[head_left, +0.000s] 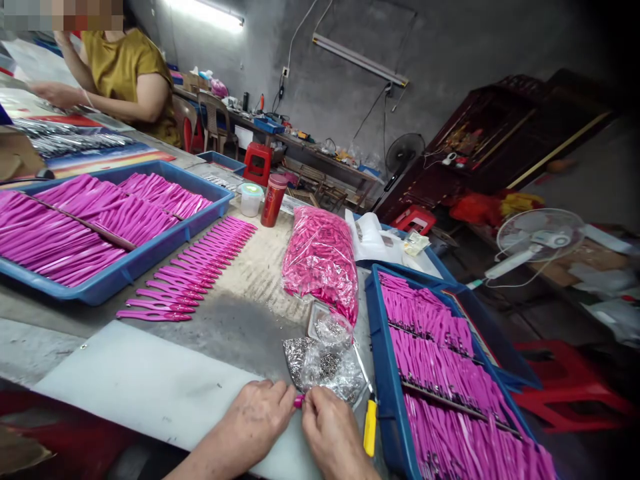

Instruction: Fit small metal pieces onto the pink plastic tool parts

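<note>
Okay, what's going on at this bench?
A person's left hand and right hand hold a small pink piece between them, by a pale board. Just beyond the hands is clear plastic with small metal parts. Long pink pieces lie in a row farther off, between a left blue tray and a right blue tray.

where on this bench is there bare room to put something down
The white board left of the left hand is mostly bare; so is the tabletop between the pink row and the pink-filled bag. Crowded: around the right hand, metal-filled bags and yellow handle.
</note>
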`<state>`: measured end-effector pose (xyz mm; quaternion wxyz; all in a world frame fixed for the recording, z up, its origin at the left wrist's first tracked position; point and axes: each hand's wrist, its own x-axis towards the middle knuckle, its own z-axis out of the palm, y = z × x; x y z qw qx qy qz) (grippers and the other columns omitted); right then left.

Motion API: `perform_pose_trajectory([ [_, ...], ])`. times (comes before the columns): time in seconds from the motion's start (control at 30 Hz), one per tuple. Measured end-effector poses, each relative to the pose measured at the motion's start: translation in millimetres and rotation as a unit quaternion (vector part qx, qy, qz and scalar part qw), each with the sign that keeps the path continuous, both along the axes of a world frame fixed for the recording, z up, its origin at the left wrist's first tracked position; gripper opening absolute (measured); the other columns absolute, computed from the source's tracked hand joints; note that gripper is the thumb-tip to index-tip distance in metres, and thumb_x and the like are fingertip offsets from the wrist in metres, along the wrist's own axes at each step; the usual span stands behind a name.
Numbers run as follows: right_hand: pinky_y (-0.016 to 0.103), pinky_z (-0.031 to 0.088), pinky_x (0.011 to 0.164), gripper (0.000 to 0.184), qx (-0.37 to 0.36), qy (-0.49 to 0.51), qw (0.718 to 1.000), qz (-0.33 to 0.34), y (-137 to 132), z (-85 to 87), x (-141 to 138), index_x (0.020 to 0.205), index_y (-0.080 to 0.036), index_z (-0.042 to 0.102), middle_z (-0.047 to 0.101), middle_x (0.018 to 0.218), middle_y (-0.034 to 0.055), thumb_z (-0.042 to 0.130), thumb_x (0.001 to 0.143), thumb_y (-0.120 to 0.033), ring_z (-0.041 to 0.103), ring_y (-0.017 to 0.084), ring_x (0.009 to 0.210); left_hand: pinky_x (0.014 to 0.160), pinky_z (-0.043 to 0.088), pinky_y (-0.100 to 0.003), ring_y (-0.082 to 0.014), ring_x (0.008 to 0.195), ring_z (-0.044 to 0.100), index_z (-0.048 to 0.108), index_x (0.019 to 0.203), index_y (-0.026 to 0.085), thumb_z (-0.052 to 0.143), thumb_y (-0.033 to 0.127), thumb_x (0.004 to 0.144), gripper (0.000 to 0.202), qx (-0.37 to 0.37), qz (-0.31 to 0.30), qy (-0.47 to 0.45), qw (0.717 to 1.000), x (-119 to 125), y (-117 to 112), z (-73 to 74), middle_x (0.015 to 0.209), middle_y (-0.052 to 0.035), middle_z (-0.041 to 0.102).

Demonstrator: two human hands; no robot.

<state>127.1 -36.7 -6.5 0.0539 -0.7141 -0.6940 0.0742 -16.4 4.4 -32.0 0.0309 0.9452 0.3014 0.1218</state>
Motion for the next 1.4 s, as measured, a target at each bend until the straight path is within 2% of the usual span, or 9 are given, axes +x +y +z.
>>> perform_pose_trajectory([
  [0.4, 0.024, 0.035, 0.057, 0.024, 0.044, 0.038, 0.998, 0.005, -3, -10.0, 2, 0.063, -0.019, 0.055, 0.062, 0.062, 0.0030, 0.041, 0.078, -0.006, 0.060, 0.016, 0.060, 0.052, 0.043, -0.028, -0.0173, 0.057, 0.055, 0.045, 0.083, 0.020, 0.046, 0.011, 0.084, 0.009, -0.004, 0.009, -0.016, 1.000, -1, -1, -3.8, 0.070, 0.0017, 0.055],
  [0.67, 0.024, 0.035, 0.057, 0.025, 0.039, 0.076, 0.996, -0.016, -1, -11.3, 3, 0.060, -0.020, 0.050, 0.060, 0.060, 0.0015, 0.040, 0.078, -0.008, 0.058, 0.015, 0.058, 0.049, 0.043, -0.029, -0.0187, 0.055, 0.056, 0.045, 0.078, 0.019, 0.046, 0.013, 0.085, 0.010, 0.004, 0.010, -0.013, 1.000, 1, 0, 3.0, 0.067, 0.0004, 0.055],
  [0.9, 0.021, 0.033, 0.052, 0.020, 0.028, 0.182, 0.983, -0.026, -3, -0.4, 14, 0.061, -0.022, 0.043, 0.052, 0.057, -0.0038, 0.052, 0.079, -0.026, 0.050, 0.013, 0.054, 0.049, 0.044, -0.029, -0.0182, 0.055, 0.057, 0.048, 0.078, 0.019, 0.045, 0.016, 0.087, 0.010, 0.002, 0.002, -0.047, 0.999, 0, 2, 7.4, 0.066, 0.0005, 0.056],
  [1.1, 0.022, 0.033, 0.053, 0.027, 0.020, 0.273, 0.961, -0.044, -5, 9.1, 17, 0.069, -0.022, 0.046, 0.049, 0.057, -0.0042, 0.039, 0.086, -0.042, 0.049, 0.014, 0.055, 0.050, 0.044, -0.028, -0.0171, 0.055, 0.057, 0.049, 0.078, 0.020, 0.042, 0.019, 0.089, 0.013, -0.020, 0.005, -0.107, 0.994, -5, 2, 11.2, 0.066, 0.0009, 0.055],
  [1.27, 0.023, 0.034, 0.057, 0.029, 0.022, 0.290, 0.956, -0.028, -4, 8.0, 8, 0.071, -0.021, 0.048, 0.054, 0.063, -0.0017, 0.035, 0.088, -0.041, 0.051, 0.015, 0.060, 0.050, 0.044, -0.027, -0.0168, 0.055, 0.058, 0.049, 0.080, 0.020, 0.038, 0.019, 0.090, 0.015, -0.007, 0.005, -0.125, 0.992, -5, 3, 11.4, 0.066, 0.0004, 0.056],
  [1.4, 0.023, 0.031, 0.055, 0.032, -0.008, 0.330, 0.943, -0.028, -3, 6.7, 5, 0.067, -0.020, 0.048, 0.051, 0.060, -0.0019, 0.036, 0.086, -0.043, 0.047, 0.014, 0.059, 0.049, 0.043, -0.027, -0.0162, 0.053, 0.057, 0.049, 0.080, 0.020, 0.036, 0.020, 0.091, 0.017, -0.003, -0.004, -0.135, 0.991, -6, 2, 15.6, 0.065, 0.0007, 0.056],
])
